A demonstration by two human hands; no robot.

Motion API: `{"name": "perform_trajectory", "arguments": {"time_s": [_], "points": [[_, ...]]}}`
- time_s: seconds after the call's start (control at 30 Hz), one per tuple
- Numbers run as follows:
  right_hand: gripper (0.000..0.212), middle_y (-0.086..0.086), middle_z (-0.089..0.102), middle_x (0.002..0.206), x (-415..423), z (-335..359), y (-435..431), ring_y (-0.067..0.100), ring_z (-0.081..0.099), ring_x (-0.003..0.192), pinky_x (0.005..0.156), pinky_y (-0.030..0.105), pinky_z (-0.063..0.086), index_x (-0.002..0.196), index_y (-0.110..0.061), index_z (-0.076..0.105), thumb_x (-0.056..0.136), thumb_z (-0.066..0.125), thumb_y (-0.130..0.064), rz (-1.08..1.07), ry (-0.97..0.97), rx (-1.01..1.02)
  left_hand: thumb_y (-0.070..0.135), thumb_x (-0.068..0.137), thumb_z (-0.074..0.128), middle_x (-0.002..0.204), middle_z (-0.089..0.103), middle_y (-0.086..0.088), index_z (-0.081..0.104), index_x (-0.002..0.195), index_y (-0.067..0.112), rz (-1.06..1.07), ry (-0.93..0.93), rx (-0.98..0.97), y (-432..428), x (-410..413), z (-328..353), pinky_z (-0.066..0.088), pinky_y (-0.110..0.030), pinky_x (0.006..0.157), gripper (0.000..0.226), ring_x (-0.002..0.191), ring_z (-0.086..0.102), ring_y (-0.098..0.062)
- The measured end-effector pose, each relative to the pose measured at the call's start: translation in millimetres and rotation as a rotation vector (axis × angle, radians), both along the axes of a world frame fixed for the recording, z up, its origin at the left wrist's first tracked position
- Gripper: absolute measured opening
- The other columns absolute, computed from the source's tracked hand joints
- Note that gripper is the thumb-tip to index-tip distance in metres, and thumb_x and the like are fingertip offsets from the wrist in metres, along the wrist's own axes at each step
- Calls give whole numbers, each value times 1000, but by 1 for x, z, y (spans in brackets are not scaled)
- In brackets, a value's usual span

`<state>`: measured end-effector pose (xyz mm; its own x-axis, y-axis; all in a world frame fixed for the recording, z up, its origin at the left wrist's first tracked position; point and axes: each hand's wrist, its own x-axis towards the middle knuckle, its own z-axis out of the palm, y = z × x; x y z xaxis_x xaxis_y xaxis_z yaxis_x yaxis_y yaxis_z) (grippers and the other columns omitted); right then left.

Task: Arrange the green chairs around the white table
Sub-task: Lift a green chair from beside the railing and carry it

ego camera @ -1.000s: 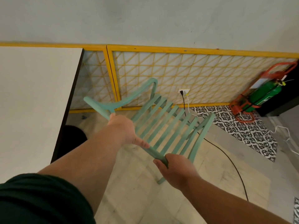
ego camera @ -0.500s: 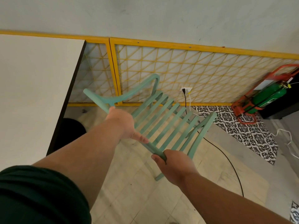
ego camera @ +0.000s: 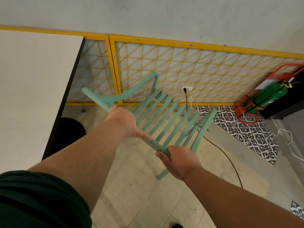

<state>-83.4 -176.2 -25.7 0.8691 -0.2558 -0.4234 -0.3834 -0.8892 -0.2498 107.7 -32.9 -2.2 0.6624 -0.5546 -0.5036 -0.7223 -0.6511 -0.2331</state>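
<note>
Beside the table [ego camera: 32, 89], my left hand [ego camera: 122, 123] and right hand [ego camera: 179, 162] clamp their fingers around the chair [ego camera: 158, 116] top rail.

Two hands: left hand [ego camera: 122, 122], right hand [ego camera: 179, 162]. One green chair [ego camera: 158, 116], with perhaps eight slats, some hidden behind those hands. One white counter [ego camera: 32, 96]. Two yellow lattice panels [ego camera: 95, 71] [ego camera: 197, 66]. One green cylinder [ego camera: 269, 96] on one red cart [ego camera: 246, 111]. One wall socket [ego camera: 187, 88], one black cable [ego camera: 186, 99], one white cable [ego camera: 191, 99]. Two patterned mats [ego camera: 246, 134] [ego camera: 297, 211]
</note>
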Motion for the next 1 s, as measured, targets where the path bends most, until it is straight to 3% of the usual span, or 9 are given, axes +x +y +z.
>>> {"name": "perform_trajectory", "arguments": {"time_s": [0.27,0.5,0.7,0.9,1.0], "points": [[59,-4,62,73,-7,0,-24,15,59,65,60,36,52,82,-27,55,94,31,-79,56,31,-46,116,31,4,68,65,-1,70,64,18,120,22,-66,-6,-23,0,37,-50,104,123,72,56,-22],[59,-3,61,73,-9,4,-54,17,60,68,64,38,53,80,-26,56,94,34,-78,165,54,-104,116,39,15,65,67,0,71,64,18,293,69,-122,-13,-54,3,38,-47,100,116,70,58,-22],[60,-3,61,72,-15,2,-89,17,58,67,64,37,53,76,-26,55,92,34,-80,258,62,-179,117,35,11,74,67,-2,70,72,19,379,80,-129,-27,-83,1,32,-44,83,119,76,59,-26],[64,-4,62,70,-11,-2,-97,15,60,65,63,38,56,77,-27,58,89,32,-84,293,73,-200,115,40,11,72,67,1,70,69,20,369,89,-121,-29,-83,1,38,-48,93,116,74,58,-23],[64,-4,62,71,-11,-3,-99,15,60,66,63,37,55,80,-27,58,89,31,-84,294,81,-193,115,40,16,77,67,3,67,79,24,263,151,-128,-26,-73,3,45,-45,90,112,75,60,-20]]}}
